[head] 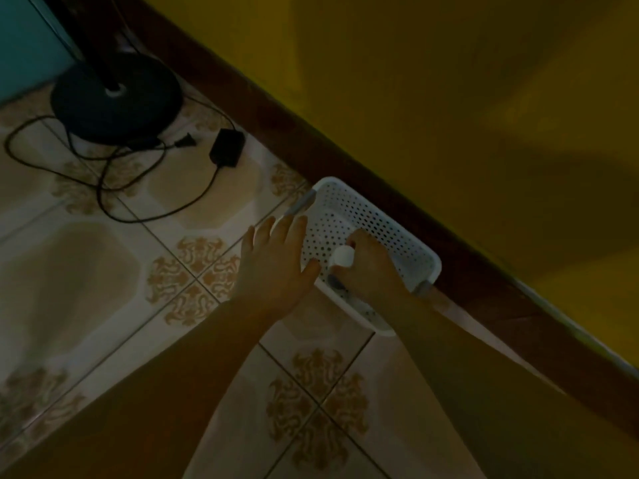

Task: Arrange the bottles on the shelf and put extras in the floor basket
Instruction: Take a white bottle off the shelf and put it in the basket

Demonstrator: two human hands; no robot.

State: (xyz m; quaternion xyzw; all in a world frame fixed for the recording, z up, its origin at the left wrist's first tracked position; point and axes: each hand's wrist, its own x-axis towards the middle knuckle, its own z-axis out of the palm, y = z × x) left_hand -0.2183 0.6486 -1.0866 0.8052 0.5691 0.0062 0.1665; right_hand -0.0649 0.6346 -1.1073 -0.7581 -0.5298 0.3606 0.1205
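Base of black round fan stand (pixel 116 98) far left on patterned beige floor tiles (pixel 86 271), looped black cable (pixel 99 198) and black boxy power adapter (pixel 227 147) beside it. Next, left hand (pixel 273 264), fingers straight and slightly spread, holding nothing, at left rim of white perforated plastic basket (pixel 349 205). Inside basket, right hand (pixel 370 267), fingers curled around white-capped bottle (pixel 342 256). Brown skirting board (pixel 311 143) and yellow wall (pixel 449 81) behind.
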